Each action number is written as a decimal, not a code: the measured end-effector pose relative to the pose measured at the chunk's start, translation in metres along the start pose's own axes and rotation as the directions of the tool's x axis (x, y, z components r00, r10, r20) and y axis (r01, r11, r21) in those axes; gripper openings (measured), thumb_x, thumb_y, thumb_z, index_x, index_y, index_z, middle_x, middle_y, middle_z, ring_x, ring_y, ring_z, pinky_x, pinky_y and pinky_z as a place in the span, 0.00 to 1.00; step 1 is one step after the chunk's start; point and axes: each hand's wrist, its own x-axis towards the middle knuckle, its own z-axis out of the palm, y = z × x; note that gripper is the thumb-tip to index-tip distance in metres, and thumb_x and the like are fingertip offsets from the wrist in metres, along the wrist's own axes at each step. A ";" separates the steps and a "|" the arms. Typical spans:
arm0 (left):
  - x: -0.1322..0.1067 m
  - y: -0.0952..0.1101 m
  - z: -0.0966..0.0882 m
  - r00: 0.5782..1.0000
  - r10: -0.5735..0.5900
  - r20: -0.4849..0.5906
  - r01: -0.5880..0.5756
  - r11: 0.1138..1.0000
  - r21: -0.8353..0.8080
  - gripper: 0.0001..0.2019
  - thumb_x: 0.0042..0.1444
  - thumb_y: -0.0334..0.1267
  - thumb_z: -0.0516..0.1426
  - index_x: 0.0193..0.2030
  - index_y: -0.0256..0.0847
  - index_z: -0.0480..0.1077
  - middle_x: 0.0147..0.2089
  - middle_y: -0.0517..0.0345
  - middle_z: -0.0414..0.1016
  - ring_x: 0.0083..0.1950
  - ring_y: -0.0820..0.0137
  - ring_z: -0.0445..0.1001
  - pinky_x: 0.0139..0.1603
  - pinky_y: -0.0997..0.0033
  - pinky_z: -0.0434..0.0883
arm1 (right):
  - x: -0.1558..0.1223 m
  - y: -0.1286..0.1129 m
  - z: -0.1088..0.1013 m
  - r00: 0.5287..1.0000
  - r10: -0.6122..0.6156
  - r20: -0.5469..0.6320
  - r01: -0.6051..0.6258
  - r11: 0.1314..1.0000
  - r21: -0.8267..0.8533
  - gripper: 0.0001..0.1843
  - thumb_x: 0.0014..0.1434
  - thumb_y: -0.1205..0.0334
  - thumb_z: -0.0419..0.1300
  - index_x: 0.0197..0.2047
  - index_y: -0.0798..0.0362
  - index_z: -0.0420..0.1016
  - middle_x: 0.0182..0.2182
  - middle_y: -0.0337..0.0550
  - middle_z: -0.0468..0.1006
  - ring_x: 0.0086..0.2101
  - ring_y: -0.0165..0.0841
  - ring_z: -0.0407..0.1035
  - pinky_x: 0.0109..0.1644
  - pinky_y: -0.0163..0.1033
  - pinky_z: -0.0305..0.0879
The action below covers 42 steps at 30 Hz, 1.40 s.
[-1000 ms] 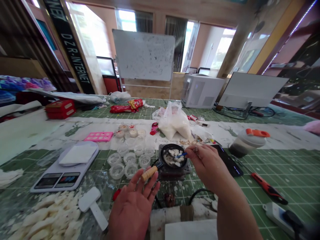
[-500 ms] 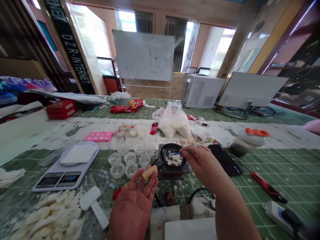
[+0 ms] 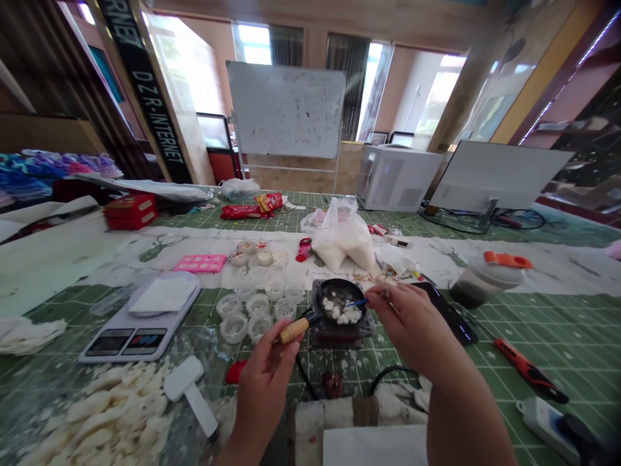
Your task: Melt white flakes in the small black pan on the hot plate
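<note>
A small black frying pan (image 3: pixel 334 285) sits over a small dark burner (image 3: pixel 339 332) near the middle of the table. White chunks (image 3: pixel 345 314) lie in the pan amid some clear-looking liquid. My left hand (image 3: pixel 266 378) is closed around the pan's light wooden handle (image 3: pixel 294 331), thumb below and fingers above. Over the pan's right edge, my right hand (image 3: pixel 412 327) pinches a thin blue stick (image 3: pixel 358 302), whose tip reaches in among the chunks. Most of the stick's upper end is hidden by my fingers.
Clear plastic cups (image 3: pixel 233 328) stand left of the pan, beyond a white scraper (image 3: pixel 194 391) and creamy flakes (image 3: pixel 111 414). A kitchen scale (image 3: pixel 167 327) is farther left. Behind the pan sits a bag of white granules (image 3: pixel 344 243). Rightward are a phone (image 3: pixel 449 317), lidded jug (image 3: pixel 490 281) and screwdriver (image 3: pixel 528 369).
My left hand, earlier lying open under the handle with the palm up, has turned and closed on it. The blue stick's tip has shifted and the white chunks are rearranged. The view has shifted slightly.
</note>
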 end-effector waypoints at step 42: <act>-0.012 -0.012 -0.009 0.991 0.001 0.135 -0.031 0.974 0.224 0.20 0.53 0.44 0.55 0.52 0.41 0.66 0.43 0.51 0.76 0.40 0.67 0.76 0.43 0.70 0.71 | -0.002 0.001 -0.001 0.998 -0.009 0.062 0.007 0.999 0.039 0.11 0.61 0.59 0.47 0.36 0.48 0.70 0.31 0.37 0.77 0.36 0.32 0.69 0.51 0.43 0.51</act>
